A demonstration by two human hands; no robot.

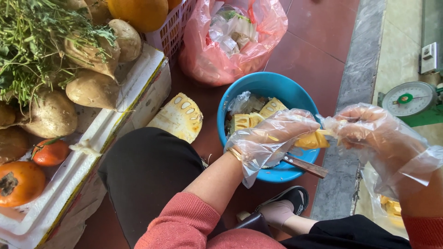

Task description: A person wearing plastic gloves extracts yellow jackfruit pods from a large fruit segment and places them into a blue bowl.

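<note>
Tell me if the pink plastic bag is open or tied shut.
Open: the pink plastic bag gapes at its mouth, showing pale scraps inside.

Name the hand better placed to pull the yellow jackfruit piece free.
Probably the right hand: its fingers pinch the yellow jackfruit piece, while the left hand grips a wooden-handled knife.

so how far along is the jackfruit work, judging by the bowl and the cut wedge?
Done: several yellow jackfruit pieces lie in the round blue plastic bowl. In hand: the left hand and right hand, both in clear plastic gloves, pull at one yellow fruit pod above the bowl; a wooden-handled knife sticks out under the left hand. Left: a large cut jackfruit wedge lies untouched on the red floor.
</note>
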